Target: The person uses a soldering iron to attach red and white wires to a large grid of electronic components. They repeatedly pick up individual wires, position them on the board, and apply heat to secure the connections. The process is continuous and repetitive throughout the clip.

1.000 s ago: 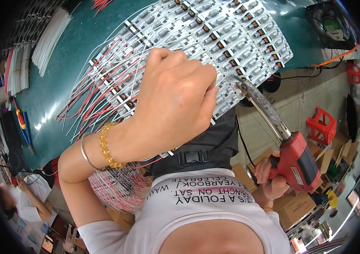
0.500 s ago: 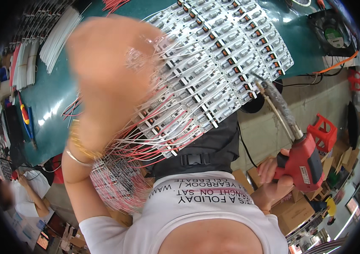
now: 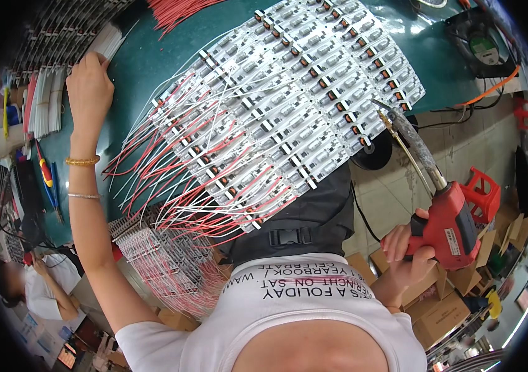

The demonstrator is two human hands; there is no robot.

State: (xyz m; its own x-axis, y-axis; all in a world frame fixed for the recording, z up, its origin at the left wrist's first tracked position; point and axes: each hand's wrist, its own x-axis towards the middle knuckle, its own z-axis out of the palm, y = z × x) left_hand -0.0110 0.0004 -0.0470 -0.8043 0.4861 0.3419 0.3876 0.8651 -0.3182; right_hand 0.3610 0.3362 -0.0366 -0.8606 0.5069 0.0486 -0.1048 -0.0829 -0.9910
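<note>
Two hands kept well apart: left hand (image 3: 90,77) laid on white wire bundle (image 3: 107,42); red soldering gun (image 3: 447,223) gripped by right hand (image 3: 408,251), tip beside circuit-board panel (image 3: 288,105).

Electronics assembly workshop: green worktop (image 3: 146,62) carries white circuit-board panel (image 3: 288,105) with red and white wires; red pistol-grip soldering gun (image 3: 447,220); cardboard cartons (image 3: 443,310) below.

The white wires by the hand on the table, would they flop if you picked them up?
Probably floppy: the white wires near the left hand are thin and long, and similar ones on the circuit strips curve loosely. Likely light too. Being a loose bunch, they could slide apart and scatter.
</note>
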